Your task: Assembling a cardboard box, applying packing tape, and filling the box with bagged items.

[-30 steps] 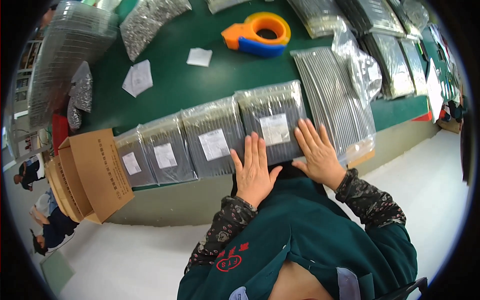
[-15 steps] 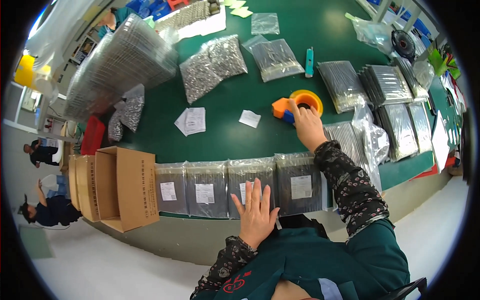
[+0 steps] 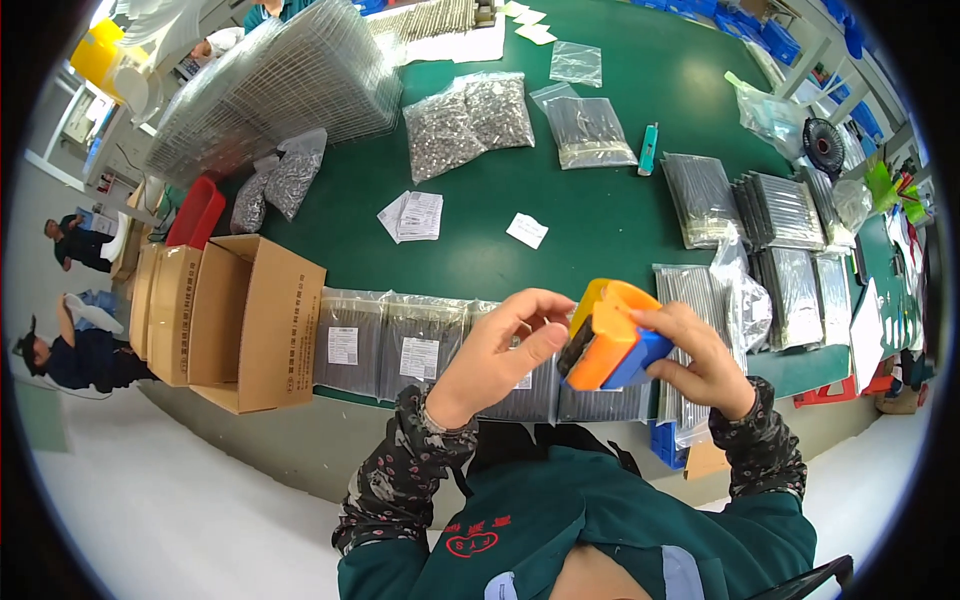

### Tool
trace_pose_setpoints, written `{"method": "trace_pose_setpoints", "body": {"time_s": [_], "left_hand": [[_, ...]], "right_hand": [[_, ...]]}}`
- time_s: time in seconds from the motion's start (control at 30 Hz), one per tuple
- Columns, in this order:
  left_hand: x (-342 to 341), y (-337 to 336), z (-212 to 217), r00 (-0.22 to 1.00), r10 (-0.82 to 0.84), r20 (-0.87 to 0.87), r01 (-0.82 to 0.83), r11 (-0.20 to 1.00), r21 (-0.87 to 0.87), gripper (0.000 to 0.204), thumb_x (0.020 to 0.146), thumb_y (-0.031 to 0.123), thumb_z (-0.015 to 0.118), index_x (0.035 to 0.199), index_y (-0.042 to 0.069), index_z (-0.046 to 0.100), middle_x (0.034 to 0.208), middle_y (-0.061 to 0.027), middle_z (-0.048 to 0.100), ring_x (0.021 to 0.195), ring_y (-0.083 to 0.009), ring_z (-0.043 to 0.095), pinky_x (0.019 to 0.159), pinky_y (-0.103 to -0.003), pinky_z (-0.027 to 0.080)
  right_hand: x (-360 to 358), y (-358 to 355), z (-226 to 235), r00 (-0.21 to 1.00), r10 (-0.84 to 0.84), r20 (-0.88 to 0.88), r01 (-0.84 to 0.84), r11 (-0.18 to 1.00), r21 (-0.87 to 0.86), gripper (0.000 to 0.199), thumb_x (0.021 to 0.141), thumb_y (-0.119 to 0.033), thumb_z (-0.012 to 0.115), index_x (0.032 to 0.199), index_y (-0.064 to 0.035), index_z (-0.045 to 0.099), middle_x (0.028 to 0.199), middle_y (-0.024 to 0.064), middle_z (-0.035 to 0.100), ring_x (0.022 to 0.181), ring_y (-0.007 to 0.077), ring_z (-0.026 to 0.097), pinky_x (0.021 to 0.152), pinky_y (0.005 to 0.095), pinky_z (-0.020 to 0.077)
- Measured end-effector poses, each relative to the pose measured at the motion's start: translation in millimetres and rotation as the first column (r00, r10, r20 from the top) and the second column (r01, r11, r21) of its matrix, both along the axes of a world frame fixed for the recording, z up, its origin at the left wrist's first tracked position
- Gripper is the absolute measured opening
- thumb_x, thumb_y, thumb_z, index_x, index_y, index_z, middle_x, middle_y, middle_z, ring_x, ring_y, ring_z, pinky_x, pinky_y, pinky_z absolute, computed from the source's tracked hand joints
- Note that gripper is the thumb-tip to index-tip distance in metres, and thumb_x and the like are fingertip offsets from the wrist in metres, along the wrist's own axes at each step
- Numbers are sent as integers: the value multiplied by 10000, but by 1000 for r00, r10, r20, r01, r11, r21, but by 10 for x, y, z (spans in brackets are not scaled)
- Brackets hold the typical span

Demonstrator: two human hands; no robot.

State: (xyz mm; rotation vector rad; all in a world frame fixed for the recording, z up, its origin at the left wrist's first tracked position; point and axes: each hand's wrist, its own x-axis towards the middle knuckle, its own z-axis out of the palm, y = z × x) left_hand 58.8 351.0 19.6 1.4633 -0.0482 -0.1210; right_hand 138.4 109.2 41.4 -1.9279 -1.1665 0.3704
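Note:
My right hand [image 3: 705,362] grips an orange and blue tape dispenser [image 3: 622,345] with a yellow roll, lifted above the near table edge. Close to the dispenser's left side is my left hand [image 3: 490,355], its fingers bent and apart, with nothing visible between them. Beneath both hands runs a row of clear bags of dark strips, among them a left bag [image 3: 357,312] and a second bag [image 3: 425,325], each with a white label. My hands and the dispenser partly cover the bags further right.
An open cardboard box [image 3: 262,330] stands left of the row. Beyond lie printed labels [image 3: 418,215], a small white slip [image 3: 527,230], bags of small metallic parts [image 3: 470,125] and a teal cutter [image 3: 648,150]. Filled bags [image 3: 785,215] are stacked right; stacked clear trays [image 3: 290,90] stand back left.
My right hand has lifted the tape dispenser off the table and brought it nearer. My left hand has risen from the bags and moved beside it. The view has shifted slightly.

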Motion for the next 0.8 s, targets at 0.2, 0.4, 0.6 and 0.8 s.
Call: {"method": "trace_pose_setpoints", "body": {"time_s": [0.2,0.4,0.6,0.8], "left_hand": [[-71,-113,110,992,-59,-115,61,998,19,76,879,67,527,937,19,530,864,20,531,801,-42,494,723,-191,422],[-182,-172,19,998,55,-21,-49,974,223,38,871,43,521,889,10,521,799,22,509,711,-30,452,633,-176,394],[-286,-155,-143,951,308,-37,-288,921,262,82,877,87,519,834,18,530,709,35,483,609,-32,441,528,-183,386],[-408,264,-198,863,500,-65,-490,862,129,121,880,124,523,807,28,522,698,29,475,588,-49,449,530,-196,413]], "right_hand": [[-159,-115,15,999,32,-14,-32,999,20,574,709,-86,647,1247,-68,447,1004,126,543,848,309,497,790,372,394],[-371,-31,195,978,13,207,14,992,-127,739,635,-190,728,1289,-100,395,947,149,502,775,309,514,675,380,447],[-410,-3,276,932,104,348,-30,977,-212,775,555,-104,700,1275,-218,435,915,150,484,728,305,527,614,382,462],[-364,-163,234,890,157,428,-21,952,-305,760,549,-119,715,1256,-221,454,898,130,472,707,288,535,610,382,471]]}}
